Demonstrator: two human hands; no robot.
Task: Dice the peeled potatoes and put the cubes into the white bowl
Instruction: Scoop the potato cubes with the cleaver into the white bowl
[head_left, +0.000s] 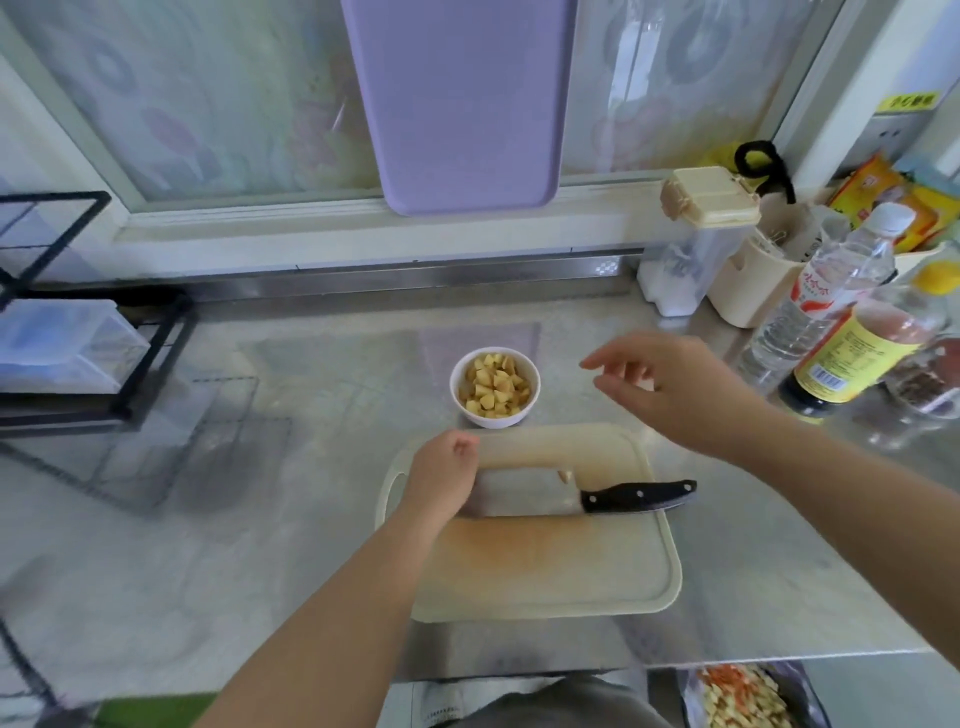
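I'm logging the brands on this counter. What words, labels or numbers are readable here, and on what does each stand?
Nothing is sharp enough to quote.
On the yellow sign, upper right: dark characters, blurred.
On the clear bottle: red characters on a red-and-white label, blurred.
On the dark bottle: yellow label with small print and a barcode, too small to read.
On the orange packet: print blurred.
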